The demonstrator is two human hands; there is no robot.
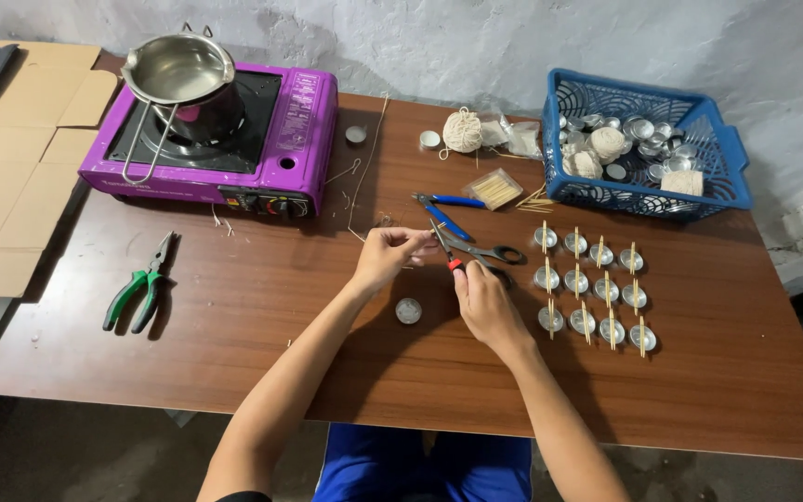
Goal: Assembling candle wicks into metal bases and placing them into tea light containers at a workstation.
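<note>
Left hand [386,253] pinches a thin wick; right hand [480,296] grips red-handled pliers [445,249] at it. A slip could nip fingertips or fray the strand.

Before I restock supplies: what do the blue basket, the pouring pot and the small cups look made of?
Blue basket: moulded plastic, judging by its lattice walls. Pouring pot: bare metal, probably steel, dull shine. Small cups: thin silvery metal, likely aluminium, with wooden sticks across them.

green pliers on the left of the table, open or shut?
Open at the handles: the green pliers lie flat on the table, handles splayed apart. Whether the tips meet cannot be told.
</note>
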